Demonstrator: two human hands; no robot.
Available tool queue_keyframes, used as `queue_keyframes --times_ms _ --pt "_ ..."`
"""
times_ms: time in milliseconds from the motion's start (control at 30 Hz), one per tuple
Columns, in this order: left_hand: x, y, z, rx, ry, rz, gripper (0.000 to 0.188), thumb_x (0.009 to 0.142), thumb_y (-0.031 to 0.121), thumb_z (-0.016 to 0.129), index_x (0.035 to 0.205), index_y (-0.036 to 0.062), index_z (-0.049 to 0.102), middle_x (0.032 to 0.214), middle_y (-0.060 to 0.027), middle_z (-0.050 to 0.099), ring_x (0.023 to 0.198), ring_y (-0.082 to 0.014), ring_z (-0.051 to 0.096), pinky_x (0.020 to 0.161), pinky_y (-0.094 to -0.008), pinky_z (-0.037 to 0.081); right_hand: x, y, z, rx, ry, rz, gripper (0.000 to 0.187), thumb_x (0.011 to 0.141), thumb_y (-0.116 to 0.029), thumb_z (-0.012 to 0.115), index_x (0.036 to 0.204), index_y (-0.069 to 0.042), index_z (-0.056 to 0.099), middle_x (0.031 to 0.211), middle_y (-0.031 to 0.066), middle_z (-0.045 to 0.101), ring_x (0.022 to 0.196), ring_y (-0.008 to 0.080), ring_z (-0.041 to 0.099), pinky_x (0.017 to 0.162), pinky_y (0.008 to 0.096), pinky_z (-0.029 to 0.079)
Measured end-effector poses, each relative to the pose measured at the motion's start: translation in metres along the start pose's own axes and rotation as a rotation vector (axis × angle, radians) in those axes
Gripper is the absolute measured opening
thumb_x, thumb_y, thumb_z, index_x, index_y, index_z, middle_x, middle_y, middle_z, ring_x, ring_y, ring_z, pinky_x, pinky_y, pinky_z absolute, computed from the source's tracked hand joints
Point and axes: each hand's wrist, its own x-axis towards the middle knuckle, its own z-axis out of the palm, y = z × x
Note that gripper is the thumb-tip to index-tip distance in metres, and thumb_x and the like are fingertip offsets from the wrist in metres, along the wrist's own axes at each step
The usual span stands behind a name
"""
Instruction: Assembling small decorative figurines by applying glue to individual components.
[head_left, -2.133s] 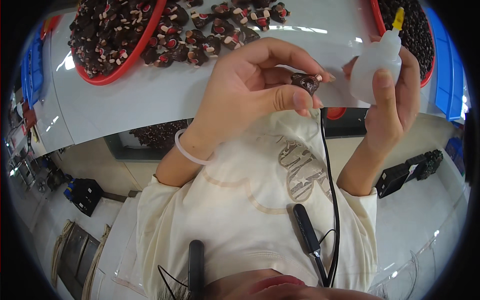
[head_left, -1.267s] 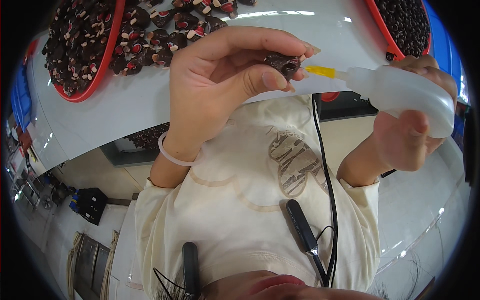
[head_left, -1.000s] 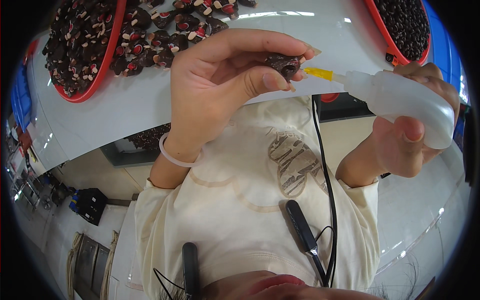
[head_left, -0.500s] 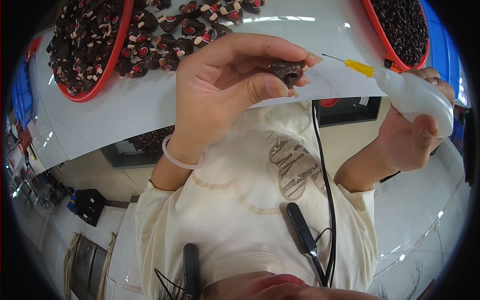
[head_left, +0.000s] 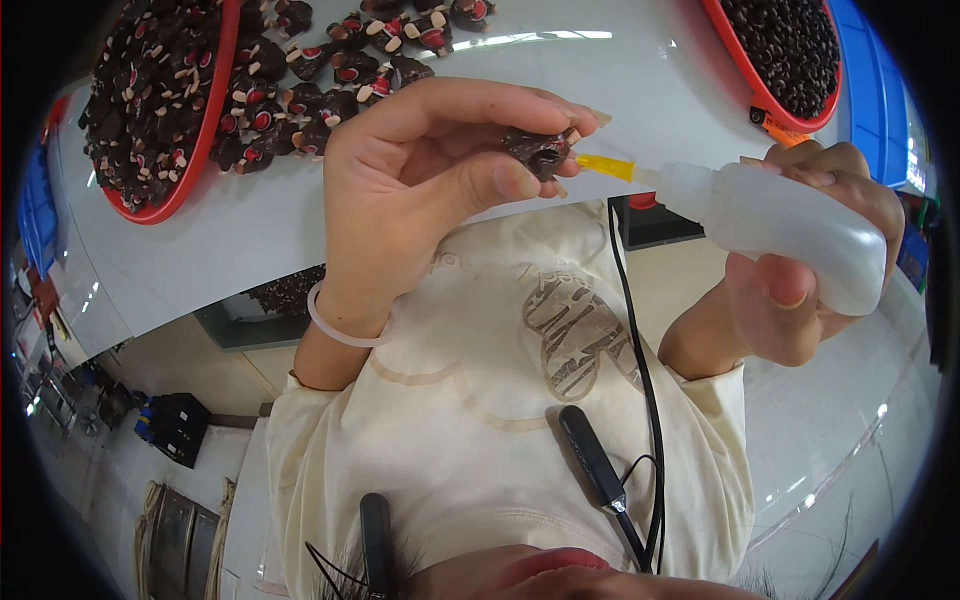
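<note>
Between the thumb and fingertips of my left hand (head_left: 390, 190) is a small glossy dark-brown moulded figure part (head_left: 540, 150), with a round hole facing me. My right hand (head_left: 770, 325) grips a translucent white squeeze bottle (head_left: 790, 225), held nearly level, thumb below and fingers over its far side. Its yellow needle tip (head_left: 608, 166) points left and meets the right end of the dark part by my left fingertips. The thin needle itself is hidden, so I cannot tell whether it sits inside the part. Both hands are raised over the table's near edge.
On the white table (head_left: 590, 75), a red tub (head_left: 222, 100) heaped with brown, red and beige pieces stands left. Several similar pieces (head_left: 350, 70) lie beside it. Another red tub (head_left: 740, 75) of small dark pieces stands right, by a blue bin (head_left: 868, 95). A black cable (head_left: 632, 300) hangs down my front.
The bottle has moved left and its needle tip, apart from the dark part before, now reaches it. My left hand has shifted slightly left, still holding the part.
</note>
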Motion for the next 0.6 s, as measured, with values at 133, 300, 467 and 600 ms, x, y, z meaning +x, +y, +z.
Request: queue_keyframes --times_ms 133,300,467,600 --pt "0.000 0.002 0.001 -0.016 0.016 -0.044 0.035 0.073 0.014 0.072 0.100 -0.0016 0.056 0.101 -0.0223 0.060 0.089 -0.0232 0.062 0.067 -0.0286 0.055 0.009 -0.001 -0.013 -0.010 -0.352 -0.105 0.054 0.068 -0.033 0.073 0.103 0.002 0.052 0.081 0.0157 0.056 0.072 0.0257 0.058 0.055 0.0301 0.048" --pt "0.000 0.001 0.000 -0.022 0.004 -0.032 0.034 0.074 0.013 0.072 0.100 -0.0018 0.056 0.101 -0.0226 0.060 0.088 -0.0228 0.062 0.067 -0.0285 0.055 0.011 -0.004 -0.012 -0.030 -0.376 -0.094 0.053 0.070 -0.034 0.071 0.106 0.000 0.051 0.085 0.0144 0.056 0.075 0.0258 0.058 0.058 0.0308 0.049" --pt "0.000 0.000 0.000 -0.009 0.020 0.026 0.035 0.074 0.012 0.071 0.101 -0.0022 0.054 0.101 -0.0226 0.060 0.085 -0.0226 0.063 0.068 -0.0287 0.054 -0.013 0.006 -0.007 0.067 0.137 0.028 0.053 0.071 -0.035 0.069 0.108 -0.003 0.049 0.094 0.0160 0.054 0.081 0.0268 0.057 0.069 0.0340 0.050" --pt "0.000 0.000 0.000 0.000 0.020 0.035 0.039 0.074 0.012 0.071 0.104 -0.0026 0.050 0.100 -0.0229 0.061 0.083 -0.0240 0.064 0.070 -0.0300 0.054 -0.008 0.013 0.001 0.399 0.085 0.132 0.045 0.076 -0.022 0.067 0.110 -0.001 0.048 0.104 0.0223 0.052 0.086 0.0274 0.056 0.079 0.0371 0.049"
